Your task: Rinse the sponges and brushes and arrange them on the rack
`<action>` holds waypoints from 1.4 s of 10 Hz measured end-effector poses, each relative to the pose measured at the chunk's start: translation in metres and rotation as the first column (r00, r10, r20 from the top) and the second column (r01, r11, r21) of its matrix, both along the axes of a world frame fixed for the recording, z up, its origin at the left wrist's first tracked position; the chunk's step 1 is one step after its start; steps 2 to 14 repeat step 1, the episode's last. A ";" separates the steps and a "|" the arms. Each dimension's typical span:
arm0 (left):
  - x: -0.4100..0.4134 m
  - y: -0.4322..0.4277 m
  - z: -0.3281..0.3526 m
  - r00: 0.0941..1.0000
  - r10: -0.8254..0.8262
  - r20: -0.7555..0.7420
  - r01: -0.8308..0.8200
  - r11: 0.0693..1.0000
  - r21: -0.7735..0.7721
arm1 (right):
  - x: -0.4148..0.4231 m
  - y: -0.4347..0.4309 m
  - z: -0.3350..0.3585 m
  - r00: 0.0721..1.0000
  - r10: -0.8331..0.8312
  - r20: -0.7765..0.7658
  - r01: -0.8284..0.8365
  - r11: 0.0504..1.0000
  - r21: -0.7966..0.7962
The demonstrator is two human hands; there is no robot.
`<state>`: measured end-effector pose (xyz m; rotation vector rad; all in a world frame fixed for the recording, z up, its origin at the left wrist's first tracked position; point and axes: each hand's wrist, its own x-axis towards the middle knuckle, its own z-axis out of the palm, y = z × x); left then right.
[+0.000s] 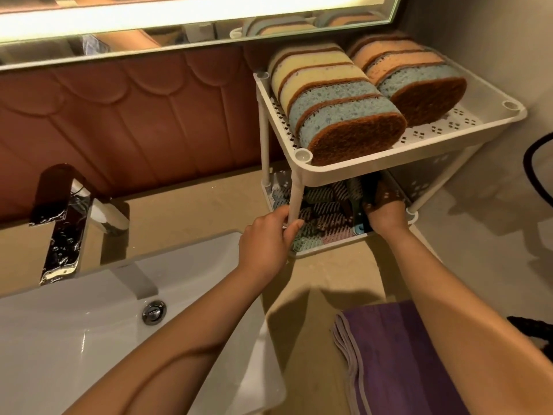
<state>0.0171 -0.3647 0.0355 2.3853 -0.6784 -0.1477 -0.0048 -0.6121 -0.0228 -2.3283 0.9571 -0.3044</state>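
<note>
A white two-tier rack point(353, 172) stands on the counter at the right. Two rows of sponges stand on edge on its top shelf: yellow and blue ones point(332, 103) at the left, orange and blue ones point(410, 76) at the right. The lower shelf holds several brushes point(321, 211) with striped bristles. My left hand point(266, 238) grips the rack's front leg point(294, 193). My right hand point(386, 214) reaches into the lower shelf among the brushes; its fingers are hidden under the top shelf.
A white sink point(98, 330) with a chrome tap point(62, 223) sits at the lower left. A folded purple towel point(398, 363) lies on the counter near the front. A mirror point(179, 25) and pink tiled wall run behind.
</note>
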 end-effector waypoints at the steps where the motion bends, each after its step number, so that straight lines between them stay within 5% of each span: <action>1: -0.006 0.002 0.000 0.971 0.008 -0.239 -0.064 0.972 -0.226 | -0.042 0.029 0.013 0.996 0.078 0.042 -0.080 0.995 0.056; 14: -0.006 0.002 0.000 0.971 0.008 -0.239 -0.064 0.972 -0.226 | -0.042 0.029 0.013 0.996 0.078 0.042 -0.080 0.995 0.056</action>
